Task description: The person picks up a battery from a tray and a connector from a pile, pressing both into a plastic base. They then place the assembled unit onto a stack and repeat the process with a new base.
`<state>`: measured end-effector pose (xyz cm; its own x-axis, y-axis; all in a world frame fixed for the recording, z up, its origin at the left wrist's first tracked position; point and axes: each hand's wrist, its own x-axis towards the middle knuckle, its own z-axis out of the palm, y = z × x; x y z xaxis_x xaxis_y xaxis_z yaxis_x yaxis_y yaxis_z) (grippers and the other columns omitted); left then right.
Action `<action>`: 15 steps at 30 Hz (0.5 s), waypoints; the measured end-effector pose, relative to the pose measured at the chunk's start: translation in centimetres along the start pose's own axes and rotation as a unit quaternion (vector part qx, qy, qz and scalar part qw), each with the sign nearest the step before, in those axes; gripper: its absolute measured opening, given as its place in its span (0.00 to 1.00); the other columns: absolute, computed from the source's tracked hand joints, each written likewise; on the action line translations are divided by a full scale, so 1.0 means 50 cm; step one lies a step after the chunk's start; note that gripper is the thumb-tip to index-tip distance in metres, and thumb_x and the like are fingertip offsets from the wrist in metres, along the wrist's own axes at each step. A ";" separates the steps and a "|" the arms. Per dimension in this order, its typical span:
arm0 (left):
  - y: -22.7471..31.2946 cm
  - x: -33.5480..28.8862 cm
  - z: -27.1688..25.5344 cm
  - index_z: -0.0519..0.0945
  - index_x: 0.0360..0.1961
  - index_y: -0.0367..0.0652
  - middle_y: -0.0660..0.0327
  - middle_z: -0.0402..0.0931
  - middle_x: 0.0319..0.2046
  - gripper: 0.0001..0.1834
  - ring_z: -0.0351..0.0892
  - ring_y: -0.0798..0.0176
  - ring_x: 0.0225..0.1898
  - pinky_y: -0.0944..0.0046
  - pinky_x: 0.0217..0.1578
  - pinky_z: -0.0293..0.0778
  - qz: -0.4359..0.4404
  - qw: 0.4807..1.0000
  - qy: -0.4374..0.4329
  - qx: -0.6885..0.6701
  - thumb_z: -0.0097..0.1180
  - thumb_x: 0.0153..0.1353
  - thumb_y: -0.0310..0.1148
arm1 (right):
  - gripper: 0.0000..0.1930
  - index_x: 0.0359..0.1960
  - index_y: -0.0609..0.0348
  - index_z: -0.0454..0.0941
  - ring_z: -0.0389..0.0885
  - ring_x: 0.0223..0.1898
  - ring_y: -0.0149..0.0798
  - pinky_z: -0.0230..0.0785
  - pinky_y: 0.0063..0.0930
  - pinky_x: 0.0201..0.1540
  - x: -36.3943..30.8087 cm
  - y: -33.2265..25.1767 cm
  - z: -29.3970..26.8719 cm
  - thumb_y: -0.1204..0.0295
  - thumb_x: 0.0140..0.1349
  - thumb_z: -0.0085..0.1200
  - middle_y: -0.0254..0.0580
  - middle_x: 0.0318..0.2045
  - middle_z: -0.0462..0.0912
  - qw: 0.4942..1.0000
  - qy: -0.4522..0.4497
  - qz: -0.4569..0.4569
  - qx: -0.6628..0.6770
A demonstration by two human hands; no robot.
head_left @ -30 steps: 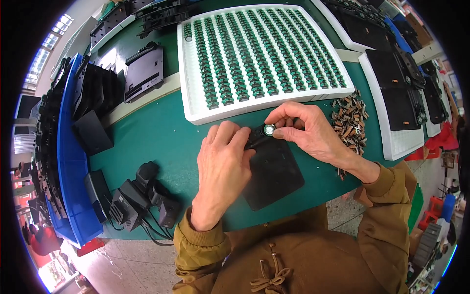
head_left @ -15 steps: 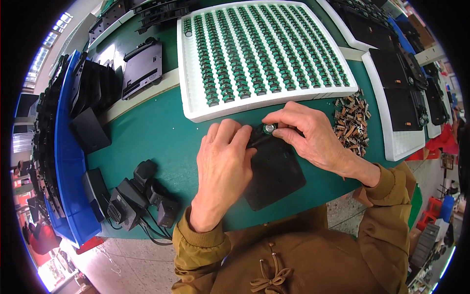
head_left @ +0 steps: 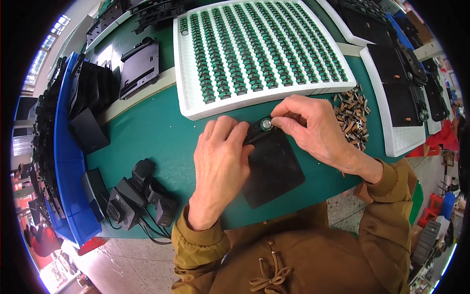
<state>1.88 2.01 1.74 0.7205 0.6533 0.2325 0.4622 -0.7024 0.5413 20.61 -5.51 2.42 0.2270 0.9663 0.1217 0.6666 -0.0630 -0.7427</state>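
- Here's the black panel point(head_left: 274, 171), lying on the green worktop point(head_left: 142, 137) just in front of the white tray point(head_left: 190, 110).
- Left hand point(head_left: 220, 164): fingers curled, gripping the panel's far end.
- Right hand point(head_left: 313, 130): thumb and forefinger nearly together at the round silver part point(head_left: 266, 124); can't tell whether they grip it.
- Panel looks light, stiff, perhaps slippery: edges suit. The round part, probably delicate, wants a rim pinch.
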 end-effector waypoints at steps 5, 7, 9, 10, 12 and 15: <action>-0.001 0.000 0.003 0.82 0.42 0.36 0.55 0.77 0.39 0.20 0.76 0.48 0.43 0.54 0.43 0.74 0.001 1.000 0.001 -0.004 0.67 0.44 0.22 | 0.05 0.34 0.58 0.83 0.81 0.30 0.52 0.72 0.41 0.32 0.000 0.009 0.007 0.74 0.55 0.62 0.45 0.27 0.81 0.997 0.002 -0.080 -0.019; -0.001 0.001 0.004 0.82 0.42 0.36 0.55 0.77 0.39 0.20 0.76 0.48 0.43 0.54 0.43 0.74 0.003 1.000 0.002 -0.003 0.67 0.44 0.22 | 0.06 0.34 0.58 0.83 0.81 0.30 0.52 0.72 0.41 0.32 0.000 0.017 0.012 0.75 0.55 0.62 0.44 0.27 0.81 0.996 0.005 -0.089 -0.023; -0.005 -0.001 0.005 0.82 0.42 0.36 0.55 0.76 0.38 0.20 0.76 0.48 0.43 0.54 0.42 0.74 0.004 1.000 0.003 -0.001 0.67 0.44 0.22 | 0.06 0.34 0.58 0.83 0.81 0.30 0.52 0.72 0.42 0.32 0.000 0.016 0.016 0.75 0.55 0.62 0.44 0.28 0.81 0.995 0.007 -0.099 -0.025; -0.009 -0.004 0.007 0.81 0.42 0.37 0.56 0.75 0.38 0.20 0.75 0.49 0.42 0.54 0.42 0.73 0.010 1.000 0.003 -0.003 0.67 0.44 0.22 | 0.06 0.34 0.59 0.82 0.81 0.30 0.51 0.72 0.42 0.32 -0.001 0.010 0.015 0.75 0.55 0.62 0.44 0.27 0.81 0.996 0.001 -0.085 -0.028; -0.009 -0.003 0.008 0.81 0.42 0.38 0.57 0.73 0.39 0.20 0.74 0.51 0.42 0.54 0.42 0.71 0.016 1.000 0.002 -0.005 0.66 0.45 0.21 | 0.06 0.34 0.59 0.82 0.81 0.30 0.51 0.72 0.42 0.32 -0.002 0.008 0.017 0.75 0.54 0.62 0.44 0.27 0.81 0.997 -0.005 -0.070 -0.031; -0.003 -0.001 0.004 0.82 0.42 0.36 0.55 0.76 0.38 0.20 0.76 0.48 0.42 0.54 0.42 0.74 0.003 1.000 0.002 0.000 0.67 0.43 0.21 | 0.06 0.33 0.61 0.82 0.82 0.30 0.51 0.72 0.41 0.32 -0.003 0.005 0.022 0.75 0.54 0.62 0.44 0.26 0.81 0.998 0.006 -0.059 -0.022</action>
<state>1.88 2.03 1.48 0.7208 0.6504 0.2396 0.4574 -0.7060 0.5407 19.99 -5.42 1.49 0.1533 0.9646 0.2147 0.7194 0.0400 -0.6935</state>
